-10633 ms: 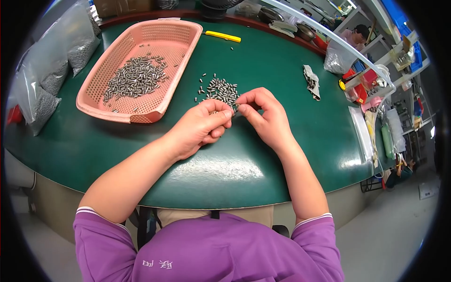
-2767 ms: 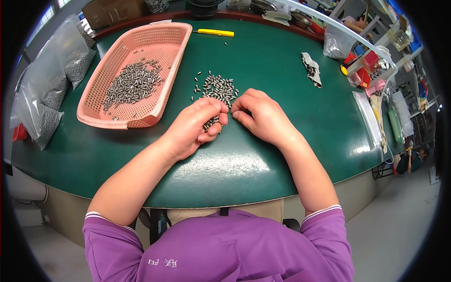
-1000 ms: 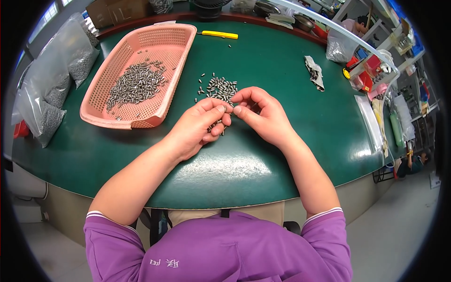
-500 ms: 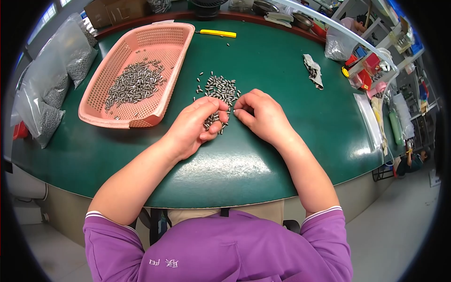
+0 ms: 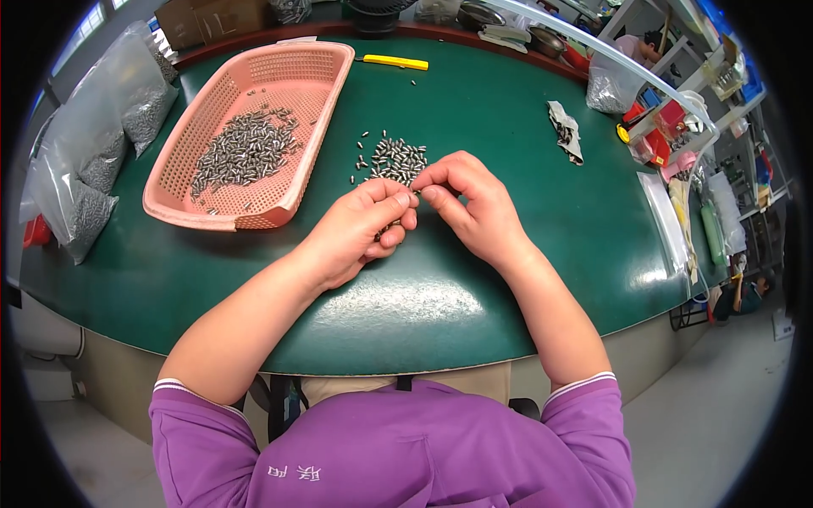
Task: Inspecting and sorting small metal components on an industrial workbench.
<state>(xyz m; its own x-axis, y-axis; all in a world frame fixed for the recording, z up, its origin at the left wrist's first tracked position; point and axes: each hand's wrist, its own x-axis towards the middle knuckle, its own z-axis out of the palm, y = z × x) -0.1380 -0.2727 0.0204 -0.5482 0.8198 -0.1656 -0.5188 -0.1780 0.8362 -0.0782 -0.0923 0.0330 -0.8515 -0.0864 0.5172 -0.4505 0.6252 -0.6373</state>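
My left hand (image 5: pixel 360 229) and my right hand (image 5: pixel 470 203) meet fingertip to fingertip over the green table (image 5: pixel 474 110). Both pinch small grey metal parts between them, and a few more parts show in my left hand's curled fingers. Just beyond the fingertips lies a loose pile of the same small metal parts (image 5: pixel 394 159). A pink plastic basket (image 5: pixel 292 182) to the left holds many more of these parts.
Clear bags of grey parts (image 5: pixel 97 161) lie at the table's left edge. A yellow tool (image 5: pixel 394 62) lies at the far side, a crumpled scrap (image 5: pixel 566 131) to the right. Shelves with cluttered items stand at the right. Another person (image 5: pixel 639 46) is at the far right.
My hands stay together at the same spot by the pile; only the fingers shift slightly as they handle the small parts.
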